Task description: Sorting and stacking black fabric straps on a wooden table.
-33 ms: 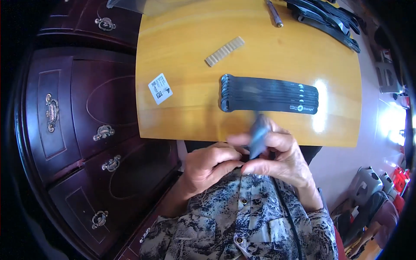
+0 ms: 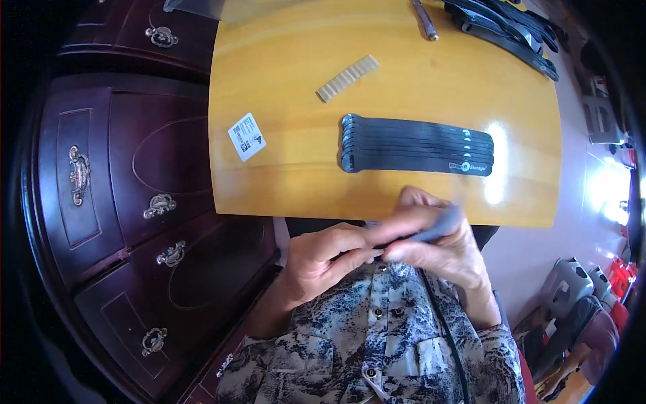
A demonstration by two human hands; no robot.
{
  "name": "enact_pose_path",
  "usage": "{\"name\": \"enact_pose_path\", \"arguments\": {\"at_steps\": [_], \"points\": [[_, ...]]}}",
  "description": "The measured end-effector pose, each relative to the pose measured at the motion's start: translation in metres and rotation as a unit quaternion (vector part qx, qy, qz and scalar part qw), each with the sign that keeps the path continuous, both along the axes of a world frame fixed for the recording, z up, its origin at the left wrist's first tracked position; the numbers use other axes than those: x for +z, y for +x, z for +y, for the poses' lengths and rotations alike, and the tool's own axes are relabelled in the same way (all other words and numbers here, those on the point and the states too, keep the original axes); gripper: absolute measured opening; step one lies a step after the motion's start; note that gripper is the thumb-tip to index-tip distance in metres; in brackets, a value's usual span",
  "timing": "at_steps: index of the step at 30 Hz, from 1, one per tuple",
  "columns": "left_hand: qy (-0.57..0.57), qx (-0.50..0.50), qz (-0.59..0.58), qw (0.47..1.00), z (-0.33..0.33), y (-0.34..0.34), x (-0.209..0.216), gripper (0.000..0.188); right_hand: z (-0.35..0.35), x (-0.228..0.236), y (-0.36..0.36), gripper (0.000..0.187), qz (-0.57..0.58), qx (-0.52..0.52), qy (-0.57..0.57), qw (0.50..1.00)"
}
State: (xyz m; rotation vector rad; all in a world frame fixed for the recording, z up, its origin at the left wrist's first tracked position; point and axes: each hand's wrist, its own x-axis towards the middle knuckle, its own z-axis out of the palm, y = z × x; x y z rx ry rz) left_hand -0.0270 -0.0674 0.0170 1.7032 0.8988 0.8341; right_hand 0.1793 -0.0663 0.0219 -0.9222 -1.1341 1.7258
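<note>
Above my lap, just off the table's near edge, my two hands meet. My left hand (image 2: 321, 259) is closed in a pinch, thumb against fingers; what lies between them is mostly hidden. My right hand (image 2: 447, 252) curls round a dark blue-grey strip (image 2: 439, 226), smeared by motion and slanting up to the right. A thin dark edge shows between both sets of fingertips. Beyond the hands lies a neat overlapping row of black straps (image 2: 417, 145) with rounded ends, flat on the table.
On the yellow wooden table (image 2: 282, 182) lie a white label card (image 2: 247, 137), a ribbed beige strip (image 2: 348, 79) and a pen-like tool (image 2: 426, 20). More black straps (image 2: 505, 34) are heaped at the far right. Dark wooden drawers (image 2: 161, 148) stand at the left.
The blurred strip in my right hand has swung from nearly upright to slanting right. My right fingers have shifted with it; my left hand stays in about the same place.
</note>
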Motion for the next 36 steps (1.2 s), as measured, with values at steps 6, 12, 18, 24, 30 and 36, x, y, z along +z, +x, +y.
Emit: {"name": "enact_pose_path", "arguments": {"at_steps": [6,12,18,24,30,36], "points": [[-0.264,0.079,-0.057,0.960,0.000,-0.011,-0.020,0.011,-0.025,-0.002,0.044,0.015,-0.071,-0.108,-0.091,0.987],[-0.209,0.112,-0.033,0.971,0.005,-0.003,-0.025,0.014,-0.040,-0.007,0.056,0.017,-0.132,-0.193,-0.183,0.955],[-0.186,0.253,-0.023,0.949,0.012,0.007,-0.027,0.012,-0.037,-0.014,0.066,0.015,-0.223,-0.226,-0.193,0.929],[-0.192,0.293,-0.043,0.936,0.014,0.004,-0.036,0.009,-0.035,-0.018,0.069,0.015,-0.257,-0.216,-0.171,0.926],[-0.203,0.255,-0.049,0.944,0.020,0.006,-0.033,0.012,-0.032,-0.015,0.076,0.018,-0.225,-0.214,-0.159,0.937],[-0.220,0.260,-0.045,0.939,0.025,0.010,-0.031,0.009,-0.029,-0.020,0.080,0.018,-0.235,-0.248,-0.146,0.928]]}}
